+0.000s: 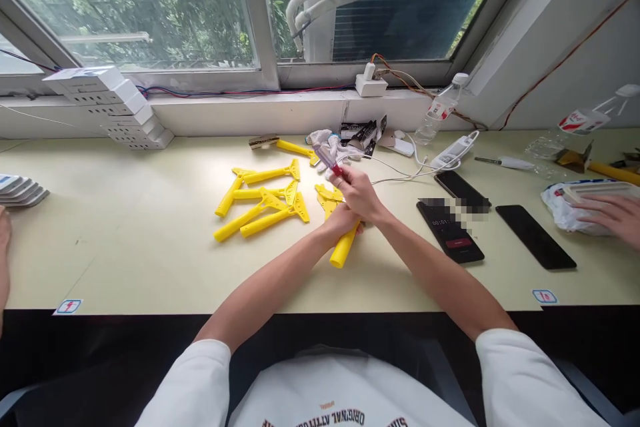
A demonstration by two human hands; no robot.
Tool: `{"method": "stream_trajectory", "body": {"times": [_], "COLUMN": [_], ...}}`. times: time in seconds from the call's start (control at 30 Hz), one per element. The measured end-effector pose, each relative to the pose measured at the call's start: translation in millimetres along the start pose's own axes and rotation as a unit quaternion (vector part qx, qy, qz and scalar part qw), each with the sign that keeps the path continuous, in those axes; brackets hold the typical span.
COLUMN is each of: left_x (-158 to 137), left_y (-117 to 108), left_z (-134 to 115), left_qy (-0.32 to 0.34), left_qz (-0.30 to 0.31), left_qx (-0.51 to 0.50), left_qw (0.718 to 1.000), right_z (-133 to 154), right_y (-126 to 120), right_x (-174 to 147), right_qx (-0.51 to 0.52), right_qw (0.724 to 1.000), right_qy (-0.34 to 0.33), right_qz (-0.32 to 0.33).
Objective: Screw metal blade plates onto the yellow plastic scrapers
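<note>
"At the far left of the table (150,260), what is seen?"

"Part of another person's hand (4,233) is shown at the picture's edge, near a grey stack (23,192)."

"And nearer the middle?"

"Loose yellow scrapers (270,220) are spread in an overlapping cluster, with their handles mostly pointed left."

"Where is the held scraper (341,252)?"

"Just right of that cluster. Its handle is wrapped by the left hand (345,221), fingers closed around it; the rounded end is left sticking out towards the near edge, and the head is pointed away."

"How is the right hand (362,195) set?"

"Just above the left, curled tight. A red-and-clear tool (327,160) is gripped in it, its clear end tilted up and leftward, beside the white gloves (330,141). Whether the scraper is touched by the tool cannot be told; that spot is hidden by the hands."

"Farther right?"

"Three dark phones (536,237) are laid flat, and a white bag (563,210) is partly covered by a co-worker's hand (614,212)."
</note>
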State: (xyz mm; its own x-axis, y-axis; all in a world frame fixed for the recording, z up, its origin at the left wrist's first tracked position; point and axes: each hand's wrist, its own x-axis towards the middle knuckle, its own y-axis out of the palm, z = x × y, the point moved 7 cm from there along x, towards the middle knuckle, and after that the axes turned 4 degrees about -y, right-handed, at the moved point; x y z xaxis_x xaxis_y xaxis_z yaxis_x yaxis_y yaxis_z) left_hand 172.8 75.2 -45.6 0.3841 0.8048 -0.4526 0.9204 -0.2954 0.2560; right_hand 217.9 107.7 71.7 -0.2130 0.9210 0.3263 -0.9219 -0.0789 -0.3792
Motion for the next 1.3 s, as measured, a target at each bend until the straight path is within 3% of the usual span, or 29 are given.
{"method": "stream_trajectory", "body": {"times": [0.07,0.2,0.27,0.37,0.43,0.53,0.67,0.9,1.03,1.07,1.13,1.2,1.3], "left_x": [-0.6,-1.4,-2.3,-2.7,-1.4,2.5,3.4,-18.1,-26.9,-28.4,-31.7,-36.3,-43.6], "left_y": [0.3,-1.5,-3.1,-4.4,-4.5,-6.1,-8.2,-3.2,-4.3,-5.9,-9.5,-12.8,-16.6], "left_z": [-1.8,-4.1,-4.9,-5.8,-5.5,-2.5,0.8,-9.7,-14.6,-15.3,-16.1,-17.4,-19.9], "left_qy": [0.001,-0.016,-0.024,-0.031,-0.036,-0.044,-0.04,-0.002,0.012,0.015,0.016,0.018,0.019], "left_qz": [0.011,0.041,0.049,0.06,0.072,0.083,0.1,0.158,0.197,0.202,0.211,0.218,0.22], "left_qx": [0.006,-0.006,-0.014,-0.024,-0.031,-0.03,-0.014,0.066,0.095,0.099,0.108,0.116,0.128], "left_qw": [1.0,0.999,0.998,0.997,0.996,0.995,0.994,0.985,0.976,0.974,0.971,0.969,0.967], "right_z": [1.0,3.7,-3.6,-35.7,-68.8,-101.6,-120.2,-118.6,-92.9,-83.9,-72.4,-72.0,-72.6], "right_y": [-11.2,-65.7,-90.9,-111.2,-115.7,-116.7,-119.1,-115.9,-113.0,-111.8,-104.8,-89.1,-61.2], "right_x": [3.3,8.2,6.1,-4.9,-18.5,-39.7,-61.3,-72.8,-71.1,-70.2,-68.0,-66.6,-72.7], "right_qx": [0.054,0.125,0.071,-0.121,-0.242,-0.286,-0.345,-0.432,-0.465,-0.449,-0.348,-0.197,-0.051], "right_qw": [0.998,0.987,0.991,0.988,0.96,0.94,0.913,0.882,0.875,0.885,0.931,0.975,0.975], "right_qy": [-0.014,0.027,0.032,0.067,0.142,0.186,0.214,0.187,0.119,0.093,0.066,0.099,0.173], "right_qz": [-0.044,-0.097,-0.104,-0.066,-0.015,0.024,0.025,0.004,-0.06,-0.082,-0.083,-0.009,0.132]}}
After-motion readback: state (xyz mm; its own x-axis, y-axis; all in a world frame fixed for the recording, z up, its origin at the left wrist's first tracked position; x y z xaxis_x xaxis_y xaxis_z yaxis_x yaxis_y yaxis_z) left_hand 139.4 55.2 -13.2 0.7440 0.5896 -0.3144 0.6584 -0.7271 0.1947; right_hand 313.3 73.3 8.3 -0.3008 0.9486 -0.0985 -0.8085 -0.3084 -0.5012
